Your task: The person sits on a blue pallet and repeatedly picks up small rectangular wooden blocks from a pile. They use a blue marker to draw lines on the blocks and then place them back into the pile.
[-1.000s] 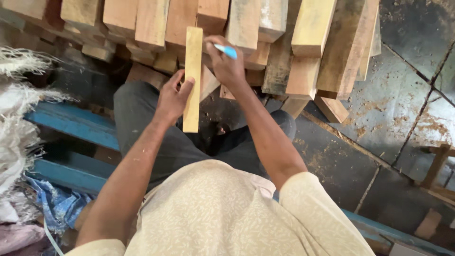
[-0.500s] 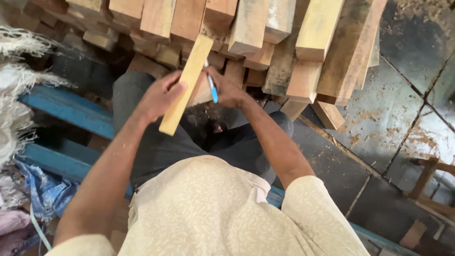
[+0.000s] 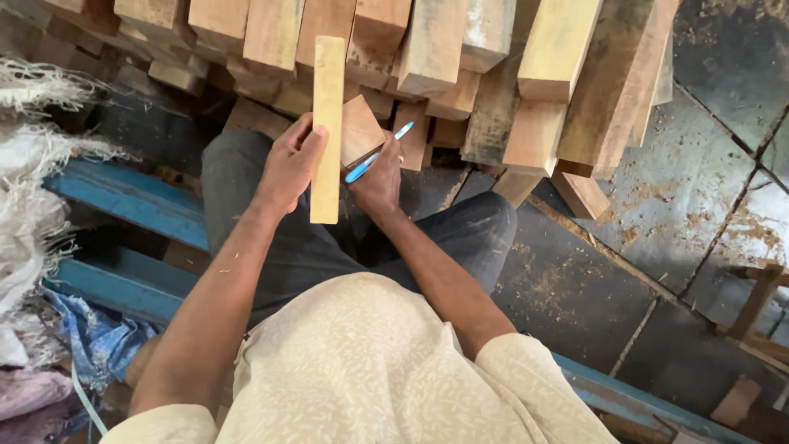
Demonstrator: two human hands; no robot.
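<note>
Hard to see much of the right hand (image 3: pixel 378 182) here, since the wooden slat (image 3: pixel 327 127) and a small wood block (image 3: pixel 360 128) are covering part of it, so the fingertips are mostly hiding. What is showing: its fingers are wrapping a blue pen (image 3: pixel 379 152) that's lying slanted, tip end pointing up and to the right, just beside the block. The left hand (image 3: pixel 289 168) is gripping the slat around its lower half, thumb on the front face, fingers curling behind where I can't make them out. The slat is standing nearly upright over the person's lap, its top end overlapping the pile of timber (image 3: pixel 460 49) in front, which is getting cut off by the upper edge of the view. Both forearms are reaching forward from a cream patterned shirt (image 3: pixel 362 370), elbows bent, the left wrist cocking slightly inward. The person is sitting on a blue bench (image 3: pixel 123 201), partly buried under frayed white sacking (image 3: pixel 33 189) on the left. Sawdust is lying across the dark floor (image 3: pixel 657 205).
</note>
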